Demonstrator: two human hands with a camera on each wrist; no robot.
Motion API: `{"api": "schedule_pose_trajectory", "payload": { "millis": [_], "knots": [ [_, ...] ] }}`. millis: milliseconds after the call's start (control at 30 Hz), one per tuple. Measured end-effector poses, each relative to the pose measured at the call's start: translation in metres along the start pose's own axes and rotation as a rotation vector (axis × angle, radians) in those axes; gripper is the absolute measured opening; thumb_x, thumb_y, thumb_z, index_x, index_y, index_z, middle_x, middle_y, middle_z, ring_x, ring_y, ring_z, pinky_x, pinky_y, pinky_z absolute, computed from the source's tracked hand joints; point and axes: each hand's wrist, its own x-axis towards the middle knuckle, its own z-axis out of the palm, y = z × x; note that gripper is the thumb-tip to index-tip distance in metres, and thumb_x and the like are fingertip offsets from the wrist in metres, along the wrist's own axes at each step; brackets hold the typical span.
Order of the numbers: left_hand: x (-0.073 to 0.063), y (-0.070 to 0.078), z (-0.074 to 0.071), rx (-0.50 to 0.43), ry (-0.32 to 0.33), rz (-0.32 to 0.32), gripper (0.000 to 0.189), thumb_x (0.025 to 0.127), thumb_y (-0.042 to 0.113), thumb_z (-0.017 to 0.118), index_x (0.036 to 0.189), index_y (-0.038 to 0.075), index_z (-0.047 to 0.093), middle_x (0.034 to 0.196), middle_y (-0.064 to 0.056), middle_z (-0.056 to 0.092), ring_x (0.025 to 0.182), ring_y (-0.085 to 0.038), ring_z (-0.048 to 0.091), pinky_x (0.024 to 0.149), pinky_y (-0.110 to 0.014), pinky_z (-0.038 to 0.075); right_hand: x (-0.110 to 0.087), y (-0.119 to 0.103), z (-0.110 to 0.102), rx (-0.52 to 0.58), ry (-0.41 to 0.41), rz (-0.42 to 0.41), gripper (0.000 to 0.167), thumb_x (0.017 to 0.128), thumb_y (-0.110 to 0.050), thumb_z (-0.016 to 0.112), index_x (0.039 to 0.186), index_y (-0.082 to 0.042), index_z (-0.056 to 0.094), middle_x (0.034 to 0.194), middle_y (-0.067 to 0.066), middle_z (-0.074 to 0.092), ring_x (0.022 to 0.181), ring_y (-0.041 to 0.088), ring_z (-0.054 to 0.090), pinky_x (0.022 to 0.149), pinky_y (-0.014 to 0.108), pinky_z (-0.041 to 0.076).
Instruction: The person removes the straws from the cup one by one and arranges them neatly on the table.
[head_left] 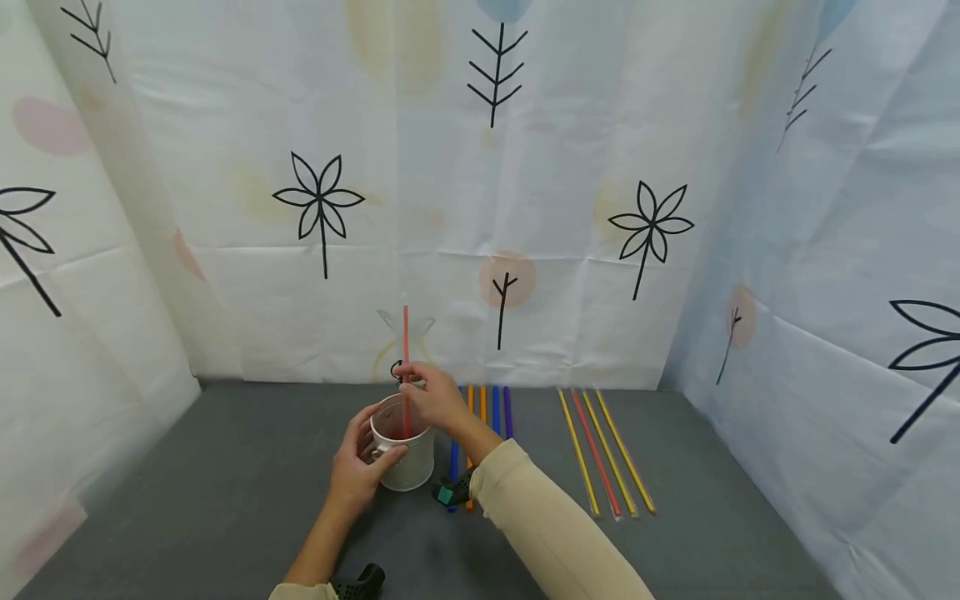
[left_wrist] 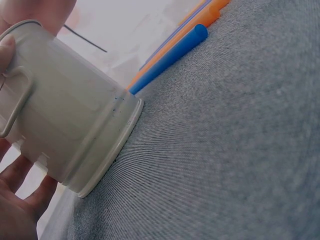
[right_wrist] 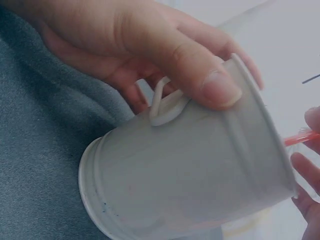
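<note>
A white mug with a small handle stands upright on the grey cloth. My left hand grips it from the left, its thumb on the near side by the rim and its fingers round the far side. Between the thumb and fingers of my right hand, a red straw is pinched upright. Its lower part reaches down inside the mug, in front of the inner wall. In the right wrist view the left thumb presses beside the handle, and a short piece of the straw shows past the rim.
Right of the mug lie several blue, orange and purple straws, partly behind my right arm. Further right, yellow straws and one red straw lie side by side. A patterned white curtain borders the grey table at back and sides.
</note>
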Motion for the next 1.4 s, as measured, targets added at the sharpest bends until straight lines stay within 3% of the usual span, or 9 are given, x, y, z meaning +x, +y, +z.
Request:
{"api": "schedule_pose_trajectory", "payload": {
  "millis": [167, 367, 567, 667, 833, 900, 1067, 1300, 1400],
  "knots": [
    [-0.001, 0.005, -0.001, 0.025, -0.006, -0.030, 0.075, 0.081, 0.012, 0.081, 0.145, 0.014, 0.041, 0.137, -0.021, 0.051, 0.123, -0.037, 0.052, 0.086, -0.014, 0.042, 0.002, -0.002, -0.008, 0.112, 0.074, 0.020, 0.025, 0.092, -0.005, 0.064, 0.116, -0.009, 0.068, 0.110, 0.010, 0.067, 0.089, 0.021, 0.065, 0.066, 0.027, 0.053],
    [-0.005, 0.026, 0.000, 0.004, -0.013, 0.000, 0.074, 0.081, 0.003, 0.078, 0.144, 0.002, 0.039, 0.134, -0.030, 0.050, 0.121, -0.046, 0.050, 0.084, -0.016, 0.043, 0.005, -0.003, -0.019, 0.143, 0.121, 0.038, 0.028, 0.091, -0.002, 0.064, 0.116, -0.012, 0.070, 0.112, 0.002, 0.069, 0.081, 0.014, 0.067, 0.067, 0.026, 0.053],
    [-0.001, 0.008, -0.001, 0.016, -0.003, 0.006, 0.075, 0.080, 0.007, 0.080, 0.145, 0.010, 0.041, 0.134, -0.024, 0.052, 0.120, -0.041, 0.053, 0.084, -0.015, 0.043, 0.008, -0.002, -0.023, 0.219, 0.143, 0.040, 0.027, 0.091, 0.002, 0.063, 0.116, -0.008, 0.070, 0.115, 0.007, 0.068, 0.077, 0.018, 0.068, 0.067, 0.027, 0.055],
    [0.000, 0.006, -0.001, 0.011, 0.002, 0.018, 0.076, 0.080, 0.008, 0.081, 0.145, 0.011, 0.041, 0.134, -0.024, 0.053, 0.119, -0.040, 0.054, 0.084, -0.014, 0.043, 0.001, -0.020, -0.031, 0.261, 0.174, 0.049, 0.027, 0.091, 0.005, 0.061, 0.115, -0.004, 0.069, 0.114, 0.012, 0.066, 0.078, 0.029, 0.069, 0.066, 0.029, 0.056],
    [0.000, 0.004, 0.000, 0.001, 0.019, 0.015, 0.076, 0.077, 0.005, 0.082, 0.143, 0.010, 0.043, 0.133, -0.024, 0.053, 0.119, -0.040, 0.054, 0.083, -0.012, 0.043, -0.008, -0.046, -0.048, 0.288, 0.253, 0.035, 0.028, 0.091, 0.011, 0.057, 0.117, 0.004, 0.065, 0.111, 0.021, 0.064, 0.081, 0.044, 0.066, 0.071, 0.047, 0.056],
    [0.001, -0.001, 0.000, 0.006, 0.016, 0.011, 0.076, 0.078, 0.006, 0.082, 0.143, 0.012, 0.043, 0.134, -0.023, 0.053, 0.119, -0.039, 0.054, 0.083, -0.012, 0.043, -0.008, -0.046, -0.053, 0.288, 0.295, 0.021, 0.028, 0.091, 0.011, 0.057, 0.118, 0.006, 0.064, 0.108, 0.023, 0.063, 0.081, 0.044, 0.065, 0.072, 0.054, 0.054],
    [0.000, 0.000, 0.000, -0.003, 0.009, 0.021, 0.075, 0.079, 0.007, 0.081, 0.143, 0.012, 0.043, 0.134, -0.023, 0.053, 0.120, -0.040, 0.053, 0.085, -0.014, 0.043, -0.009, -0.044, -0.068, 0.300, 0.389, -0.015, 0.032, 0.092, 0.010, 0.057, 0.124, 0.005, 0.060, 0.106, 0.029, 0.061, 0.079, 0.045, 0.065, 0.070, 0.054, 0.054],
    [-0.002, 0.001, 0.000, 0.014, 0.012, 0.015, 0.074, 0.079, 0.009, 0.081, 0.143, 0.012, 0.043, 0.134, -0.023, 0.053, 0.120, -0.039, 0.053, 0.086, -0.015, 0.042, -0.007, -0.035, -0.092, 0.345, 0.428, -0.041, 0.047, 0.092, 0.011, 0.055, 0.138, -0.001, 0.050, 0.104, 0.026, 0.062, 0.076, 0.045, 0.064, 0.066, 0.049, 0.055],
    [-0.002, 0.001, 0.001, 0.007, 0.013, 0.005, 0.074, 0.079, 0.009, 0.082, 0.143, 0.014, 0.043, 0.134, -0.022, 0.053, 0.121, -0.038, 0.053, 0.086, -0.015, 0.042, -0.004, -0.020, -0.101, 0.357, 0.439, -0.057, 0.053, 0.093, 0.008, 0.055, 0.143, -0.007, 0.046, 0.106, 0.025, 0.061, 0.076, 0.045, 0.064, 0.065, 0.047, 0.055]
  ]
}}
